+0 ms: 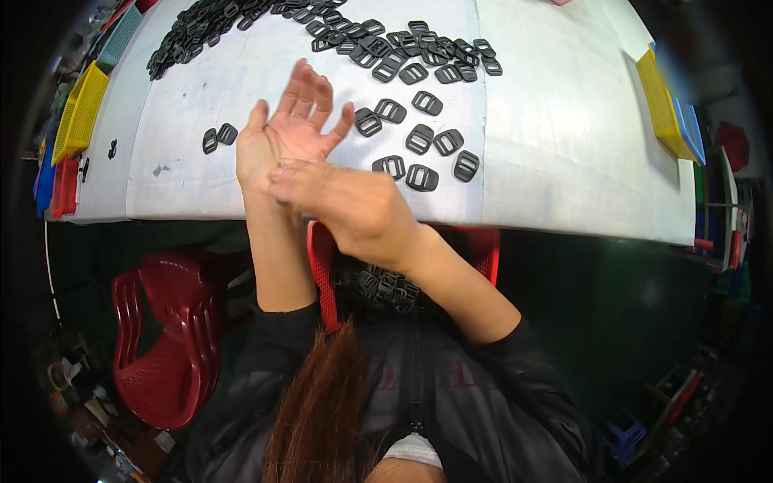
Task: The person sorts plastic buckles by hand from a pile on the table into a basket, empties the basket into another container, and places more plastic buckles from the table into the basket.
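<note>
Black buckles point(414, 73) across the surface point(564, 121); red basket point(324, 282), partly hidden by right hand point(362, 209), its finger spread unclear, touching left wrist point(259, 179); left hand point(298, 135), fingers wide.

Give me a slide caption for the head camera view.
Right hand at the wrist of the upturned left hand, over a white table strewn with black buckles.

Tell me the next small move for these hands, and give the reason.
I'd probably lift the right hand off the left wrist and lower it to the nearest loose buckle on the table. The left palm is open with nothing in it, and several buckles lie singly just beyond the right hand.
</note>
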`<state>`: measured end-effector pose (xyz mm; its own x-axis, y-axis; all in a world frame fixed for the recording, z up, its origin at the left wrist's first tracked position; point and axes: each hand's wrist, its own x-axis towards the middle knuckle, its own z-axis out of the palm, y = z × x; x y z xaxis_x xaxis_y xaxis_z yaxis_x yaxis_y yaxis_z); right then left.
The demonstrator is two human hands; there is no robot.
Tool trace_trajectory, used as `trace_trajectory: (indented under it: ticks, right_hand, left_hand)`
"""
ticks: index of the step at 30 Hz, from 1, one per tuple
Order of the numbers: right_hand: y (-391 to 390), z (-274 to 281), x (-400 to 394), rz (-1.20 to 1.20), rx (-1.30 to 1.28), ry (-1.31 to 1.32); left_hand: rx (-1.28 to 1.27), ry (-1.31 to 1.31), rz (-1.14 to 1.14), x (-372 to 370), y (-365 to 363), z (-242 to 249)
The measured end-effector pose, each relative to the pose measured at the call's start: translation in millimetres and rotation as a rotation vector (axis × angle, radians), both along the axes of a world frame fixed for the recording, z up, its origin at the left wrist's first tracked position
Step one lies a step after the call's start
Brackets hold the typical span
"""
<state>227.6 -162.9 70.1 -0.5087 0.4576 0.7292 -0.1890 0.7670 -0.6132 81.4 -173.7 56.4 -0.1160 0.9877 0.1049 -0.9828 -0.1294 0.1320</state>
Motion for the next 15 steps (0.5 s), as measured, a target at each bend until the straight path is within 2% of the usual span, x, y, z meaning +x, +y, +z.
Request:
trace_trajectory:
  ticks: [2, 5, 6, 7, 9, 10, 13, 15]
  right_hand:
    - [4, 6, 5, -0.018, -0.206, -0.106]
    - [-3, 14, -21, -0.200, -0.048, 0.027]
    - [-5, 13, -23, -0.180, -0.008, 0.011]
    - [-7, 12, -21, -0.158, 0.019, 0.000]
    - [-10, 11, -18, -0.097, 0.078, -0.029]
    - [-10, 11, -14, -0.039, 0.118, -0.129]
    - [-13, 6, -15, -0.027, 0.165, -0.041]
    - [-10, 6, -9, -0.006, 0.165, -0.070]
  left_hand:
    - [0.119, 0.231, 0.207, 6, 1, 1]
    - [-0.377, 0.597, 0.601, 41, 2, 40]
    - [-0.393, 0.633, 0.643, 33, -3, 34]
    - [-0.176, 0.472, 0.462, 11, -15, 16]
    - [-0.054, 0.155, 0.260, 1, -19, 9]
    - [-0.050, 0.091, 0.174, -4, -23, 5]
    - [-0.049, -0.063, -0.054, -16, -25, 3]
    - [-0.076, -0.143, -0.168, -15, -22, 5]
